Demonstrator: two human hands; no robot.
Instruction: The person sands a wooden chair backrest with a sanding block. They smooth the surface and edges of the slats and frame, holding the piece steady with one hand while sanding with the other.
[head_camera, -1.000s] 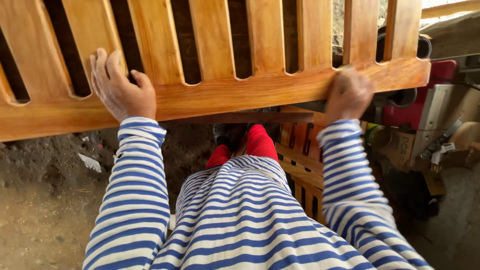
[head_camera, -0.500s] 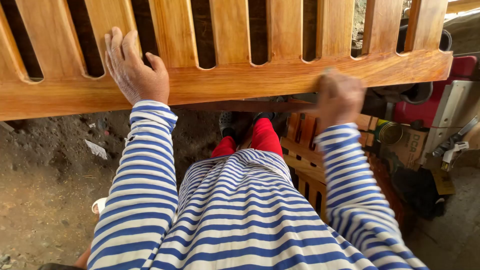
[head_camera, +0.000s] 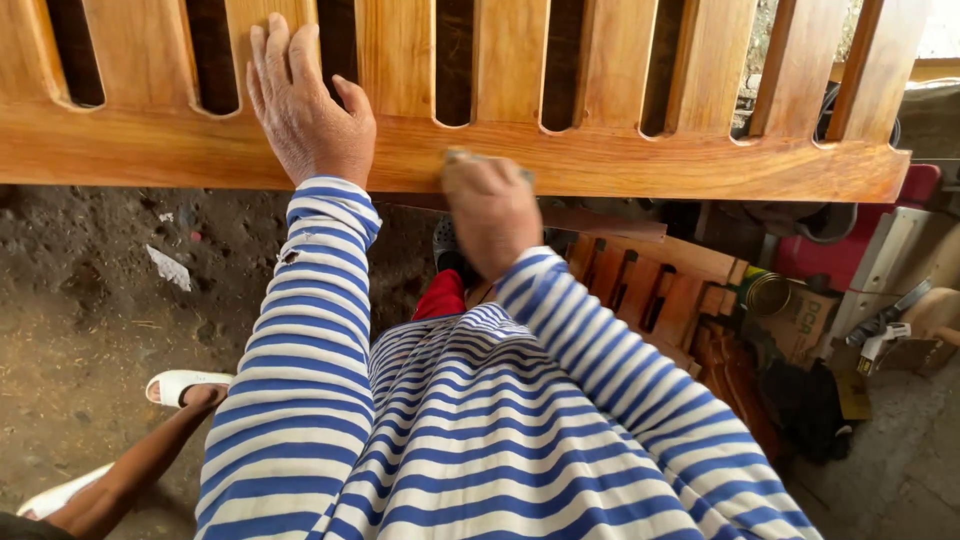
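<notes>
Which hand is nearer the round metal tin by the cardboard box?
Right. The right hand works the wooden rail nearer the tin; the left hand rests flat farther away.

left hand (head_camera: 308, 105): flat, fingers spread, palm down | right hand (head_camera: 490, 205): curled, knuckles up, blurred

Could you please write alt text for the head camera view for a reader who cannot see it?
A person in a blue-and-white striped top presses the left hand flat on a slatted wooden panel while the right hand rubs its bottom rail. Stacked wooden pieces lie below.
</notes>
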